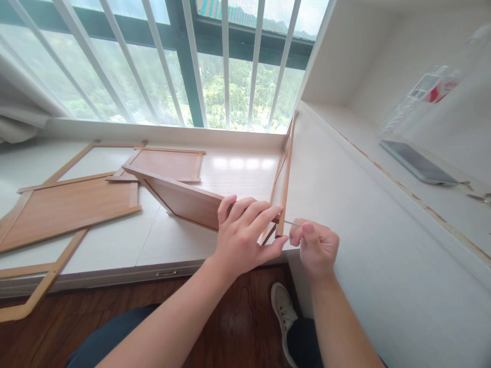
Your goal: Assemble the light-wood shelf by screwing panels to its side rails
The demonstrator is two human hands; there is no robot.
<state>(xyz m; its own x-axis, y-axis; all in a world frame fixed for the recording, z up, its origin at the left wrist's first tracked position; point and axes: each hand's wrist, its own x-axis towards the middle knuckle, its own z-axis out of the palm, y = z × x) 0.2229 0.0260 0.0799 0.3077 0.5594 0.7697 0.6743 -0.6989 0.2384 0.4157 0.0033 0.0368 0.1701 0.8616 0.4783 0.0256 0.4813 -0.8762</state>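
Note:
My left hand (245, 232) is wrapped round the joint where a brown wooden panel (192, 202) meets an upright wooden frame (284, 194). The fingers lie over the panel's end and the thumb presses near the foot of the frame's front post. My right hand (317, 248) is closed on a thin metal tool (293, 223), which looks like an Allen key. Its shaft points left into the outer side of the post; its grip end is hidden in my fingers. The panel slants away to the left, tilted on the white ledge (184, 243).
More wooden panels (76, 207) and a frame piece (69, 250) lie on the ledge at left, partly overhanging its edge. A white wall (368, 220) rises close at right. On the shelf above are a phone (416, 161) and a plastic bottle (425, 94). Window bars (226, 66) stand behind.

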